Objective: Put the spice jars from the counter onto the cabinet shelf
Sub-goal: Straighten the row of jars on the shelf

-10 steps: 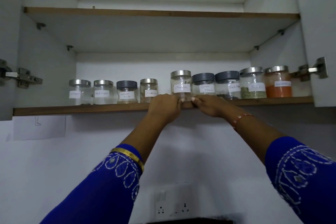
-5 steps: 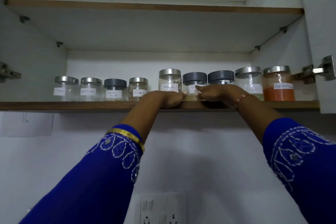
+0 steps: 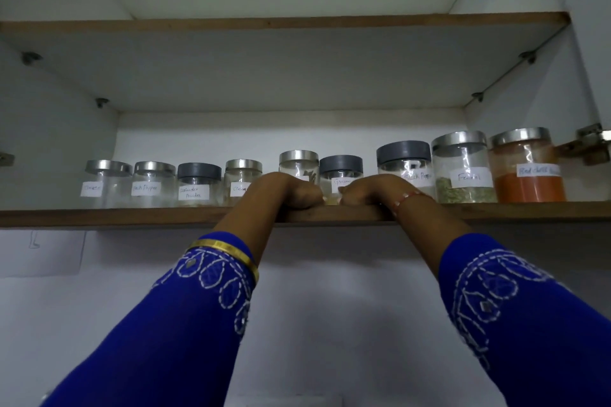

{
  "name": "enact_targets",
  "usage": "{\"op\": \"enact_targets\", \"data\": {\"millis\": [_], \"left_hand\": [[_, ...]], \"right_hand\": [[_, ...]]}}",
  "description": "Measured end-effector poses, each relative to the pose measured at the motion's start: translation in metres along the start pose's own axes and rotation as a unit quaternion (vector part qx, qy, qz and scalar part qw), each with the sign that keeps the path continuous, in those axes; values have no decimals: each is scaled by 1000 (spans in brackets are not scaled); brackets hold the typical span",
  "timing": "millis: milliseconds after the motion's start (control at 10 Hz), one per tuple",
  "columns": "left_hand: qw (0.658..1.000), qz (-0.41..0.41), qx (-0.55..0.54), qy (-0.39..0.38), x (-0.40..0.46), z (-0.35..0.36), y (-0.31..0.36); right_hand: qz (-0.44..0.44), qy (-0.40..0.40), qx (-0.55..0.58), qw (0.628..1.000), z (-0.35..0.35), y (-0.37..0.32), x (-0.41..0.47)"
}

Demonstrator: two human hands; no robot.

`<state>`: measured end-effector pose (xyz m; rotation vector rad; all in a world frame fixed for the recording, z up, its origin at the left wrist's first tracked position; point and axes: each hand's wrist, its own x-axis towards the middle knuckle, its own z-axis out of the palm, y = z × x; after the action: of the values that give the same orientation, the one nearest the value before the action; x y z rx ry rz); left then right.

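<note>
Nine spice jars (image 3: 461, 168) stood in a row on the cabinet shelf (image 3: 132, 216), each with a white label. We had our left hand (image 3: 287, 192) and right hand (image 3: 373, 190) resting on the shelf's front edge, just before the two middle jars, knuckles nearly meeting. Fingers on both curled inward; whether they gripped a jar we could not tell.

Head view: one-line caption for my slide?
Both hands, left hand and right hand, at the shelf edge before nine labelled jars.
</note>
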<state>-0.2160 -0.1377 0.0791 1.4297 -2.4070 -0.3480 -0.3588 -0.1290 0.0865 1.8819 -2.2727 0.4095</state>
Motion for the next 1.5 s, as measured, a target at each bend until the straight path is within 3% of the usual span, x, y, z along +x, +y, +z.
{"op": "enact_targets", "data": {"millis": [300, 400, 500, 700, 800, 900, 1000, 1100, 1300, 1500], "left_hand": [[997, -23, 66, 8, 35, -4, -4], [996, -24, 85, -2, 34, -4, -1], [995, -23, 98, 4, 32, -3, -1], [998, -35, 53, 15, 31, 0, -4], [993, -63, 89, 46, 21, 3, 2], [984, -64, 125, 112, 10, 7, 10], [980, -49, 86, 172, -4, 15, 14], [964, -7, 44, 260, -17, 26, 7], [893, 88, 145, 416, -51, 68, -9], [898, 115, 176, 385, -62, 82, -26]], "right_hand": [[63, -86, -19, 994, 1, 1, 53], [83, -64, -54, 993, 16, 64, 213], [45, 10, -39, 998, 55, 118, 377], [99, -48, 30, 994, 43, 73, 240], [76, 39, 40, 996, 39, 61, 166], [6, 77, 74, 994, 21, 8, 20], [-4, 139, 83, 987, 6, -3, -34], [-10, 172, 94, 981, 15, 4, -59], [-35, 247, -33, 968, 39, 12, -107], [-52, 260, -125, 956, 61, 22, -127]]}}
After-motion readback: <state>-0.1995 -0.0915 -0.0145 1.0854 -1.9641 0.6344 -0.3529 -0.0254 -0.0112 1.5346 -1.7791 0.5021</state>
